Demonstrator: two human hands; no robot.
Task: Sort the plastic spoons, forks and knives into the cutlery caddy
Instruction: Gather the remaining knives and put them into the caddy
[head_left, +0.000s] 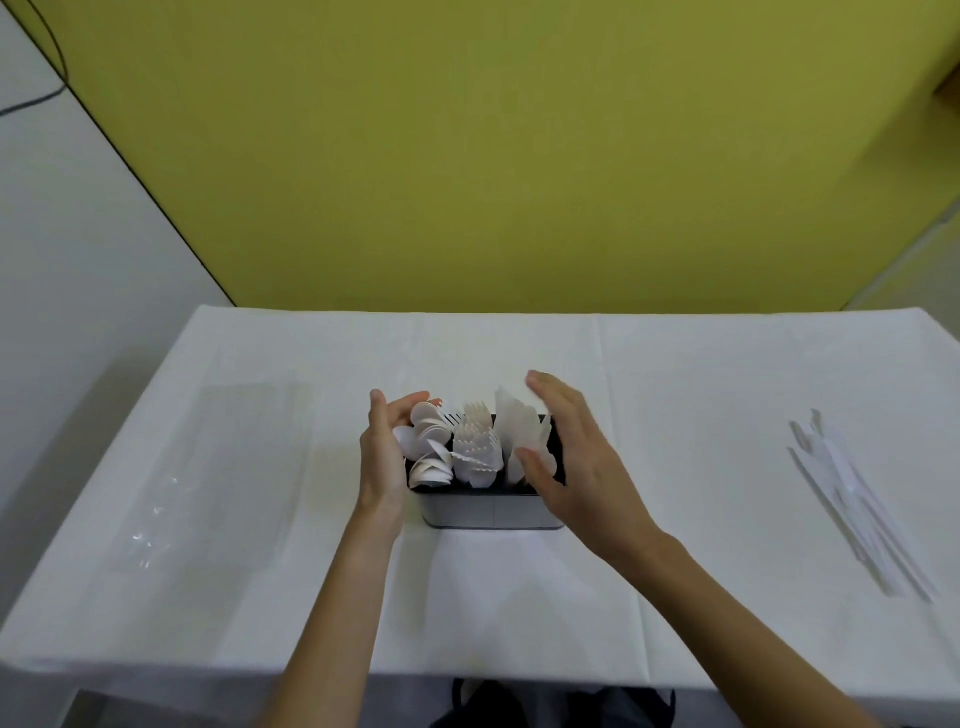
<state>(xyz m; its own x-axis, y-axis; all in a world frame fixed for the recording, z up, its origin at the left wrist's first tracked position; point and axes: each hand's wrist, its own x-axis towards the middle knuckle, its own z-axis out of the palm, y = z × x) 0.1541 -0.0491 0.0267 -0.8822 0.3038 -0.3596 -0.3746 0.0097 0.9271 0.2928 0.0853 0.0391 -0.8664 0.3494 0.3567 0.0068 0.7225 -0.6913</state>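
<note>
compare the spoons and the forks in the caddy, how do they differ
The spoons fill the left compartment of the caddy; the forks fill the middle one. The spoons splay out, bowls facing different ways; the forks stand packed close, tines up. The left hand is cupped beside the spoons, while no hand is at the forks. Both are white plastic and stand heads up.

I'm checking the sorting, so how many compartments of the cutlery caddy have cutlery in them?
3 in the cutlery caddy: spoons in the left, forks in the middle, knives in the right. Its ends are partly hidden.
</note>
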